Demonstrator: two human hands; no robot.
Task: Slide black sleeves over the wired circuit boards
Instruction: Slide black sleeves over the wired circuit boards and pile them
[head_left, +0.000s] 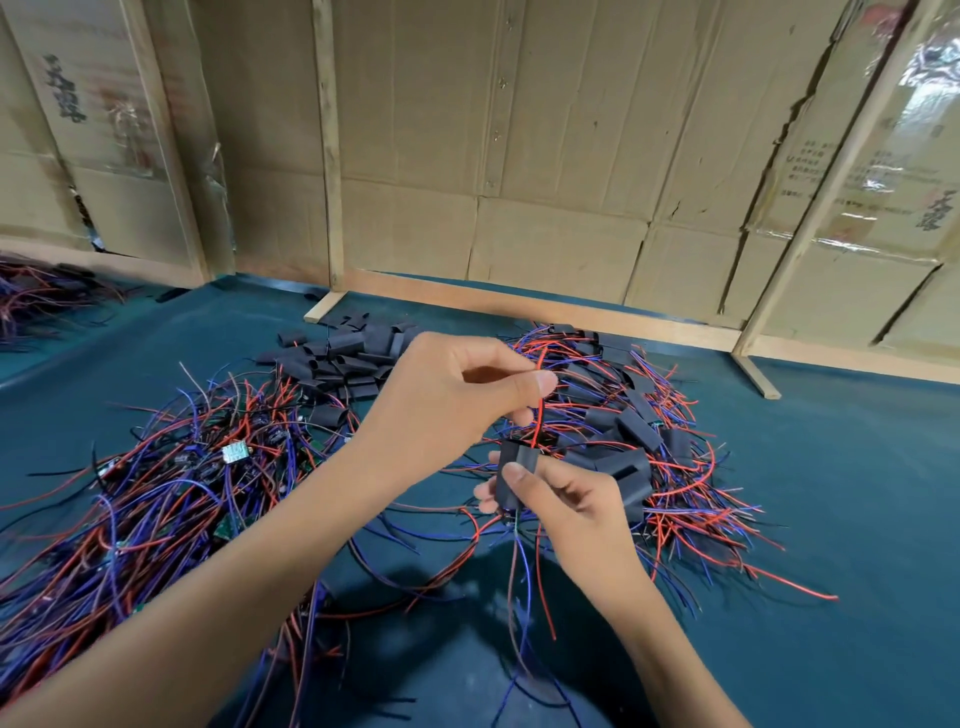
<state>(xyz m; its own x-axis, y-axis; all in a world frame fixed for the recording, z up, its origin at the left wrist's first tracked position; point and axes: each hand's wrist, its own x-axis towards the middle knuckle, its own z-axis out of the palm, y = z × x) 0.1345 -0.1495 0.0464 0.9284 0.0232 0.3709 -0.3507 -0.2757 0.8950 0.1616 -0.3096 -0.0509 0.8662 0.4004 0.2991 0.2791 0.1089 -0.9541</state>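
Head view: right hand pinches black sleeve, long axis upright, directly below left hand, whose fingers pinch red wire running down into sleeve's top opening.

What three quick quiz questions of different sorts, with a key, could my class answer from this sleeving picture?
1. True or false: the right hand grips a black sleeve.
2. Which wire does the left hand pinch? A) the red wire B) a green wire C) a yellow wire
3. Fill in: the pile of empty sleeves lies on the ____ table.

Key: 1 true; 2 A; 3 green.
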